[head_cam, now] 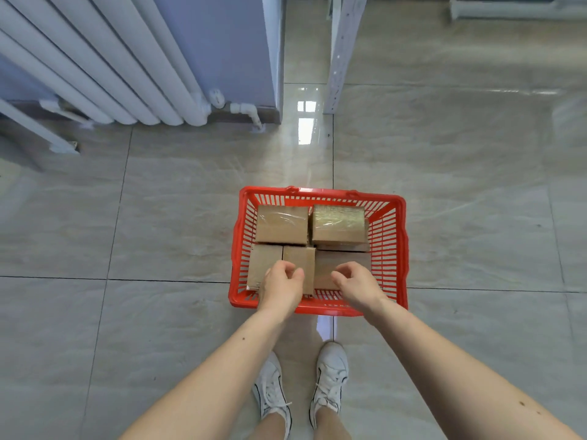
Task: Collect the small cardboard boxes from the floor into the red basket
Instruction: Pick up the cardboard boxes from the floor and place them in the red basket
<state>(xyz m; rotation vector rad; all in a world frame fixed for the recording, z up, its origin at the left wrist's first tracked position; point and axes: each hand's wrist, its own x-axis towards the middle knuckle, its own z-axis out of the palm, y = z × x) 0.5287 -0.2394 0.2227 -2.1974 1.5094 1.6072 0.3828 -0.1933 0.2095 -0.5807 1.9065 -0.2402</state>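
The red basket (401,249) stands on the tiled floor in front of my feet. Several small cardboard boxes fill it: two tape-wrapped ones at the back (281,224) (338,223), and three at the front, left (263,260), middle (301,257) and right (325,265). My left hand (281,289) hovers over the near edge with fingers loosely curled, just by the middle box, holding nothing. Beside it, above the front right box, my right hand (357,285) is also loosely curled and empty.
A white radiator (104,68) lines the wall at the back left, with a pipe (249,112) at its foot. A white metal post (338,58) rises behind the basket. My white shoes (330,379) stand just behind the basket. No loose boxes show on the floor.
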